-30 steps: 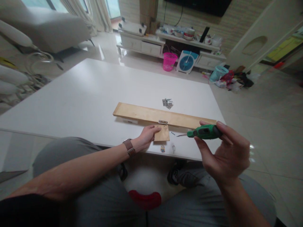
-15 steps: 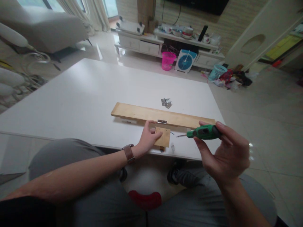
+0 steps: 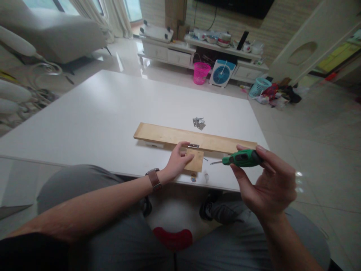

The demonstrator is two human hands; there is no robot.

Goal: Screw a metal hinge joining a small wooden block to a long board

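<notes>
Your right hand (image 3: 269,186) holds green screwdriver (image 3: 243,158).
Left hand (image 3: 175,165) grips small board (image 3: 197,163), near side of hinge (image 3: 193,146) on plank (image 3: 166,133).

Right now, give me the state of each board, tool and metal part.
Small board: held, left hand
Screwdriver: held, right hand, tip off the hinge
Long board: lying flat
Hinge: at long board's near edge, fastening unclear
Spare hinges: loose, heaped
Screw: loose on table

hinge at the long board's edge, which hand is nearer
Left. The left hand is close beside the hinge, at its left end; the right hand is farther off to its right, holding the screwdriver.
</notes>
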